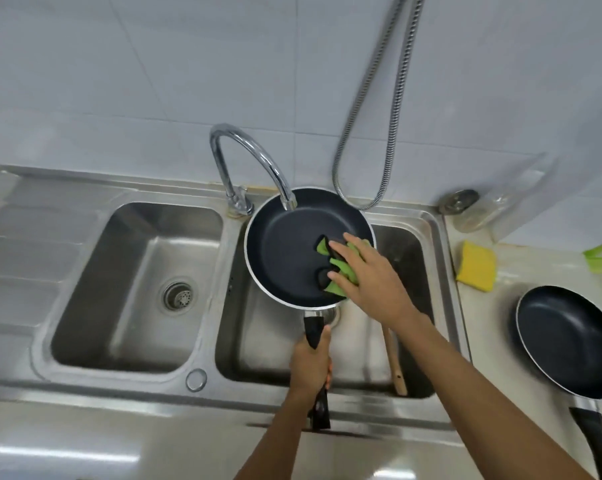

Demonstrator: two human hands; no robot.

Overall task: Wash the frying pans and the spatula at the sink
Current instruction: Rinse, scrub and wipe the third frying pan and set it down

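Note:
A black frying pan (285, 247) with a pale rim is held over the right sink basin (268, 344), under the faucet spout (254, 161). My left hand (310, 363) grips its black handle. My right hand (369, 277) presses a green and black scrubbing pad (330, 268) against the pan's inside, fingers spread over it. A second black frying pan (569, 341) lies on the counter at the right. The wooden handle of a spatula (395, 362) leans in the right basin, partly hidden by my right forearm.
The left basin (137, 285) with its drain stands beside a ribbed draining board at far left. A yellow sponge (476, 266) lies on the right counter, with a glass jar (472, 209) behind it. A metal hose (372, 140) hangs down the tiled wall.

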